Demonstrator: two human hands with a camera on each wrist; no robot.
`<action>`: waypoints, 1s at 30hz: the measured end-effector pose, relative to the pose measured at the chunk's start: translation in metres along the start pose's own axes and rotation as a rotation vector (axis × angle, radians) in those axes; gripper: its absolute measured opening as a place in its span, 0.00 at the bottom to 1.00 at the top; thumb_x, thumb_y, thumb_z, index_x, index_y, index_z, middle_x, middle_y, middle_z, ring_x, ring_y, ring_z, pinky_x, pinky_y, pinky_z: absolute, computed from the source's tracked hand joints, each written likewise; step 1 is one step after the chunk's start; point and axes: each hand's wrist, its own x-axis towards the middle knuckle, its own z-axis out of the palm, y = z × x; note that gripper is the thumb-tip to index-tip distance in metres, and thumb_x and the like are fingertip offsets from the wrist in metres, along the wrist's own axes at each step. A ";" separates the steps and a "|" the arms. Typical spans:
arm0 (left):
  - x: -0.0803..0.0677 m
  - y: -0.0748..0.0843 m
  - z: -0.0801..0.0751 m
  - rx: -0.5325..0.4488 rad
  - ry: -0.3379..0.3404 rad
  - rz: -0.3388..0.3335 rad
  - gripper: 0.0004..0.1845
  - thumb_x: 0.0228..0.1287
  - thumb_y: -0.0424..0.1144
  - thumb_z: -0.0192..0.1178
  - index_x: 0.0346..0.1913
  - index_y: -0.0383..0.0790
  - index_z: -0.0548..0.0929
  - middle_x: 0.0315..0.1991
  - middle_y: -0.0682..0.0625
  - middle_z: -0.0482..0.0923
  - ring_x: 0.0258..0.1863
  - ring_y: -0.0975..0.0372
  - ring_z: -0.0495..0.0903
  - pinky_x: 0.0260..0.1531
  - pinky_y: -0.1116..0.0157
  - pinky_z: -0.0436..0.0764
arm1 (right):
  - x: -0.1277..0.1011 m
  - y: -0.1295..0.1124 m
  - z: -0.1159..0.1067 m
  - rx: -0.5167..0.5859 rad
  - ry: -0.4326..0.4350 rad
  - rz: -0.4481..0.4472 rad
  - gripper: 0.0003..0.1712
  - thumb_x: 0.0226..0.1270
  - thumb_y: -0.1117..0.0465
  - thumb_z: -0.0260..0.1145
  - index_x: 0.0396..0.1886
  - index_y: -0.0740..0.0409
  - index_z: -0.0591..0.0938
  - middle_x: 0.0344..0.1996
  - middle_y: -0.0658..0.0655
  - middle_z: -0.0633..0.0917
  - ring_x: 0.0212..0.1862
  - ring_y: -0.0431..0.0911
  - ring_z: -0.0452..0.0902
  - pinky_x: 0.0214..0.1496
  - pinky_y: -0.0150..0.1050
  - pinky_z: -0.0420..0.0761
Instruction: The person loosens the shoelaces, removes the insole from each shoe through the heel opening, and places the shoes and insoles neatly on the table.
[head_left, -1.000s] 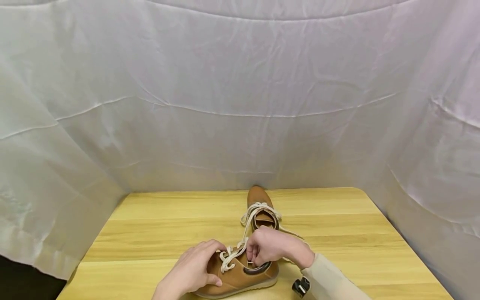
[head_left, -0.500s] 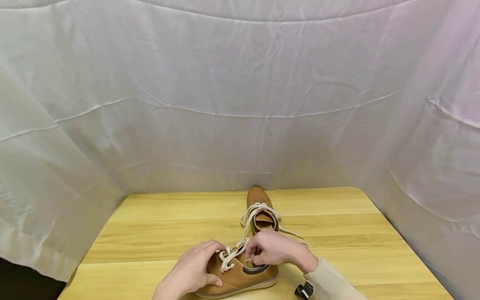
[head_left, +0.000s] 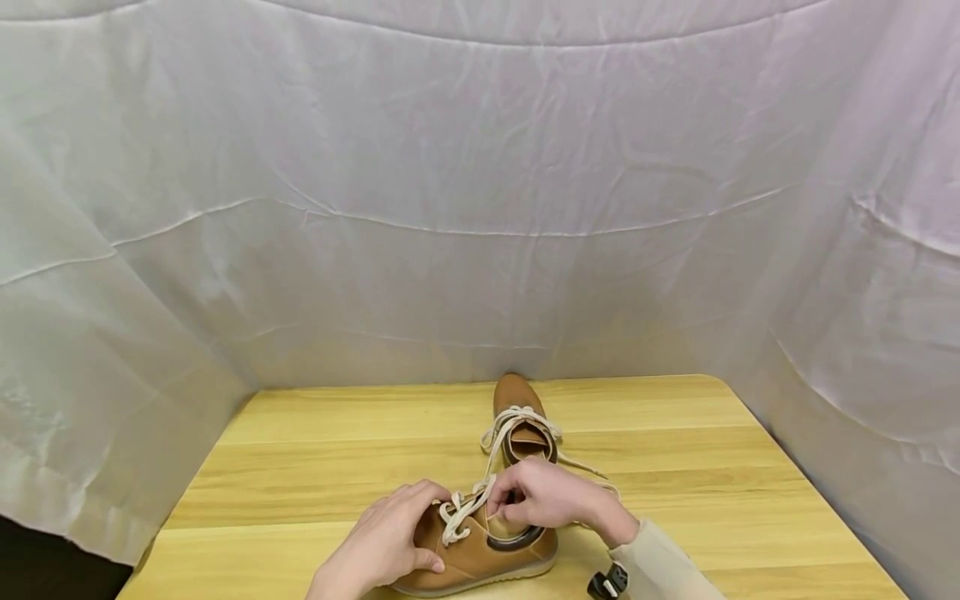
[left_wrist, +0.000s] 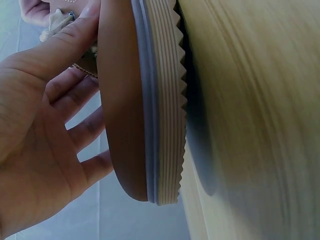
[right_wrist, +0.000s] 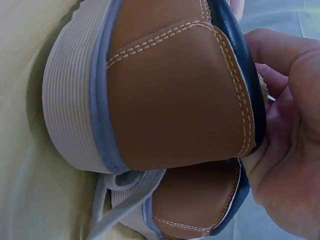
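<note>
A brown lace-up shoe (head_left: 487, 556) lies sideways near the table's front, toe to the left, with cream laces (head_left: 455, 521). My left hand (head_left: 384, 535) holds it at the toe, thumb on the near side and fingers across the top. In the left wrist view that hand (left_wrist: 40, 145) spans the shoe's upper, above the ridged sole (left_wrist: 170, 115). At the opening, my right hand (head_left: 551, 497) has its fingers bent and pinches the tongue's edge; the fingertips are partly hidden. From the right wrist, the stitched heel (right_wrist: 175, 110) shows, with the hand (right_wrist: 290, 130) over the dark collar.
A matching shoe (head_left: 516, 393) stands just behind, toe toward the back curtain (head_left: 525, 292), its laces (head_left: 517, 414) loosely tied. One lace end (head_left: 585, 467) trails to the right. A small black device (head_left: 607, 582) sits at the right cuff.
My right hand has shifted slightly left, toward the laces, and more of the near shoe's tan inside shows. The left hand and both shoes stay put.
</note>
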 end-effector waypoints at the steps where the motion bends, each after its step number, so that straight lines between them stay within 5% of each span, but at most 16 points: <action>1: 0.000 0.000 0.000 -0.001 0.000 0.000 0.39 0.40 0.51 0.85 0.60 0.59 0.79 0.57 0.65 0.79 0.55 0.63 0.80 0.50 0.48 0.82 | 0.000 0.000 0.000 0.001 0.001 -0.002 0.12 0.68 0.69 0.66 0.40 0.48 0.90 0.34 0.37 0.86 0.35 0.28 0.80 0.39 0.26 0.83; 30: -0.001 -0.003 -0.001 -0.050 -0.014 -0.003 0.39 0.42 0.50 0.85 0.60 0.60 0.78 0.58 0.66 0.79 0.56 0.63 0.79 0.53 0.47 0.81 | -0.003 -0.002 0.011 0.101 0.135 -0.011 0.07 0.73 0.67 0.67 0.40 0.53 0.90 0.40 0.44 0.89 0.44 0.31 0.80 0.46 0.29 0.82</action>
